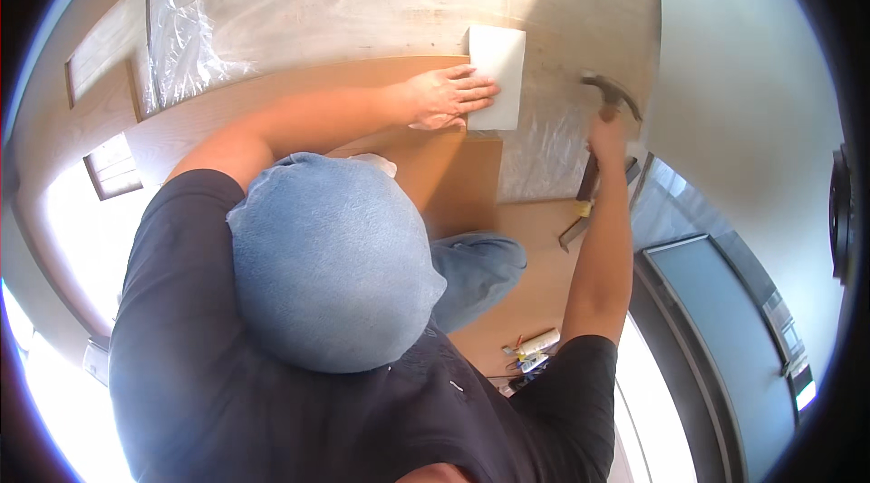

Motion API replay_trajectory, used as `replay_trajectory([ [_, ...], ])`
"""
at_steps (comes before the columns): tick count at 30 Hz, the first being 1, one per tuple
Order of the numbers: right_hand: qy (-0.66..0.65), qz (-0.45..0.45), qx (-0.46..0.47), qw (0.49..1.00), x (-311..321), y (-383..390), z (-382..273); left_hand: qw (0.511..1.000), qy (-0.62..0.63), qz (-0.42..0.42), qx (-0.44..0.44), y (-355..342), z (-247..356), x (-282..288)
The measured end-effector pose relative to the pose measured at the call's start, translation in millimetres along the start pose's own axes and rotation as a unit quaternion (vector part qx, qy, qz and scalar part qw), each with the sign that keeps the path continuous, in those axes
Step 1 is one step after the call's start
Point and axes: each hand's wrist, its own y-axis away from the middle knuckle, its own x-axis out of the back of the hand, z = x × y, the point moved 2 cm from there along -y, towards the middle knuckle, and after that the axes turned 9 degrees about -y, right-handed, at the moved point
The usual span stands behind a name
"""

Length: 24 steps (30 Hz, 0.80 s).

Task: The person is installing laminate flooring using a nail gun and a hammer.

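Observation:
My left hand [449,97] lies flat with its fingers stretched out. Its fingertips rest on a white rectangular piece [500,75], and the palm is over the end of an orange-brown board [362,75]. Off to the right, my right hand [607,140] is closed round a claw hammer [612,95], close below its metal head. The hammer head is raised to the right of the white piece, apart from it. Just below this hand is a tool with a yellow part [582,208] and a bent metal end; whether it touches the hand cannot be made out.
A wooden panel [362,3] with clear plastic film [181,39] spreads ahead. Another brown board face [467,179] stands by my bent knee [480,275]. Small tools and a white tube [539,342] lie near my right elbow. A grey-framed glass panel [716,320] is at right.

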Motion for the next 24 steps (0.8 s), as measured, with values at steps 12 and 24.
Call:
replay_trajectory([
  [12,0.049,-0.082,0.007,0.995,-6,5,7,0.999,-0.023,-0.04,0.014,9,2,0],
  [24,0.006,-0.075,-0.023,0.997,-2,4,2,0.998,-0.051,-0.045,0.017,20,5,4],
])
